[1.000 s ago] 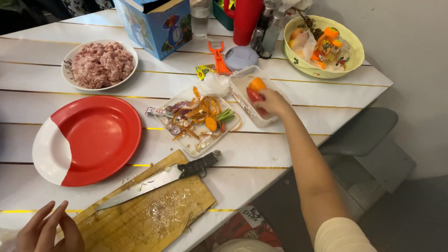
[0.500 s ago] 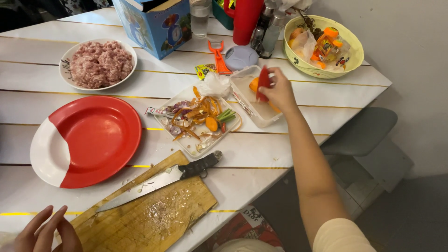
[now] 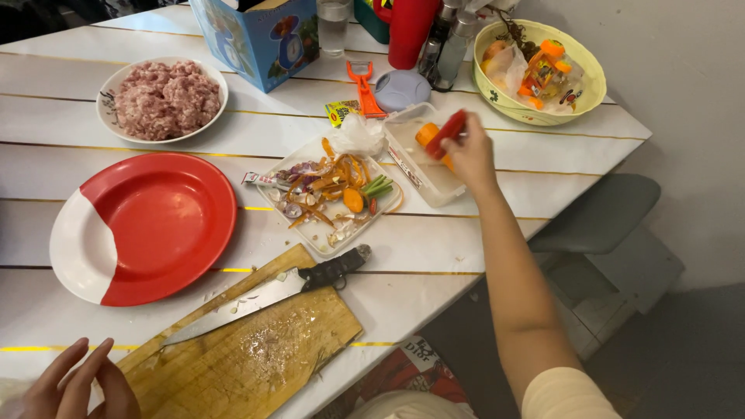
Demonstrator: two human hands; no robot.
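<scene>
1. Head view: a red chilli (image 3: 448,132) is pinched in the right hand (image 3: 469,155), above a clear plastic container (image 3: 423,167) holding an orange carrot piece (image 3: 426,133).
2. Beside the container, a small yellow packet (image 3: 339,113) lies on the white surface (image 3: 497,174).
3. A blue printed carton (image 3: 260,39) stands behind it.
4. The left hand (image 3: 74,384) is rested, loosely open and empty, beside the wooden cutting board (image 3: 248,361).
</scene>
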